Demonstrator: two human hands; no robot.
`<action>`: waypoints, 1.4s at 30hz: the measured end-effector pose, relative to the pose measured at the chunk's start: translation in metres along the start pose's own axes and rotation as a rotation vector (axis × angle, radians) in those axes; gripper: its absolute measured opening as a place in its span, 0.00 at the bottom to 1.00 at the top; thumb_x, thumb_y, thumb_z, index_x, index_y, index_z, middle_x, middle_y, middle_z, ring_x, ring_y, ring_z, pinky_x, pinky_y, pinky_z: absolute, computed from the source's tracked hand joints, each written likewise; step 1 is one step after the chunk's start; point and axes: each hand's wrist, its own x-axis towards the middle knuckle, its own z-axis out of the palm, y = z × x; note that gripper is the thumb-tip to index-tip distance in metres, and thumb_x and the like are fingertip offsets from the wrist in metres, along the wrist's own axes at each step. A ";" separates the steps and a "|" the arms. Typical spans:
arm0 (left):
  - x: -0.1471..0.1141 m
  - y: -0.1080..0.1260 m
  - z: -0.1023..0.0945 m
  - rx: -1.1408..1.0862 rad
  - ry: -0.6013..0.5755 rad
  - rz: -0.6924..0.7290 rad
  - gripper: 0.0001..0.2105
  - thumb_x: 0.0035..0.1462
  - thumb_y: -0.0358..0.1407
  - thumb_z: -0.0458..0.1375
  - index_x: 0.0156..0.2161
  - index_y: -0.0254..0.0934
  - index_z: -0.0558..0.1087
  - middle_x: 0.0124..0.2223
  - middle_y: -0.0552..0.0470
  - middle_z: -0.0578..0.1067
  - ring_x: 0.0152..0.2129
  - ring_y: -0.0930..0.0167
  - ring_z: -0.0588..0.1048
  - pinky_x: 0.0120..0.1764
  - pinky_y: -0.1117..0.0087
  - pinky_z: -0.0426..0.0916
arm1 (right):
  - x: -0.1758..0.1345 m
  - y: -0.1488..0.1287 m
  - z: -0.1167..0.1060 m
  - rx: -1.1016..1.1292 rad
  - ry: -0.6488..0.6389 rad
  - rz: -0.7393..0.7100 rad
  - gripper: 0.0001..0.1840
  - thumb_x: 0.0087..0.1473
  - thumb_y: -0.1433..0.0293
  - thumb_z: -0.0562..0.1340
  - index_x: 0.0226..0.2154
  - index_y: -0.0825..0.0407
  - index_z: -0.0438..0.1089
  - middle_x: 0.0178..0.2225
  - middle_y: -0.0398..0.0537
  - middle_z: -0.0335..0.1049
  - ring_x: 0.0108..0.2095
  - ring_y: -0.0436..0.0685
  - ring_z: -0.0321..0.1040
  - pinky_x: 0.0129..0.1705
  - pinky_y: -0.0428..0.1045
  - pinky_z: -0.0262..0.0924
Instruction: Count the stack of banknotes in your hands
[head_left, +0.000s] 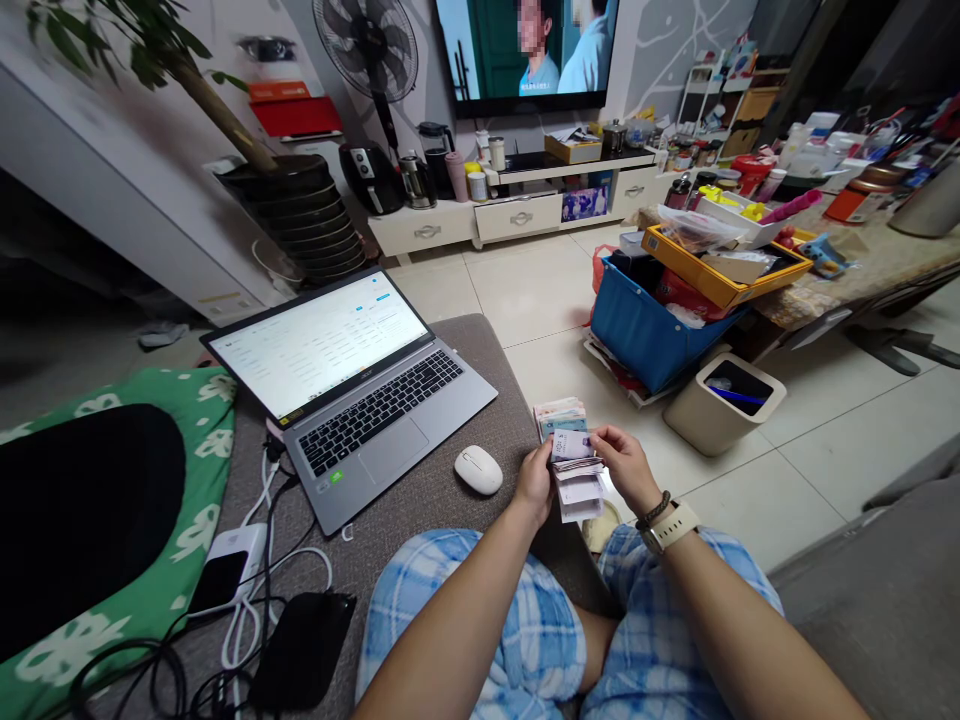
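1. Your left hand and right hand both grip a fanned stack of cards, held above your knees beside the mouse.
2. Step looks like sorting through the cards; next, the top card needs a clean thumb slide.
3. Print on the cards is too small to read; the lower cards are overlapped.

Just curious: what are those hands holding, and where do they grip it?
A stack of banknotes: the left hand grips its left edge, the right hand its right edge.
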 end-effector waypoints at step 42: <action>-0.003 0.002 0.002 0.016 0.044 -0.006 0.14 0.46 0.40 0.66 0.34 0.31 0.77 0.36 0.42 0.81 0.41 0.59 0.78 0.46 0.61 0.71 | 0.004 0.009 -0.004 -0.048 0.023 0.007 0.20 0.46 0.52 0.67 0.24 0.51 0.66 0.23 0.41 0.65 0.25 0.52 0.59 0.29 0.47 0.54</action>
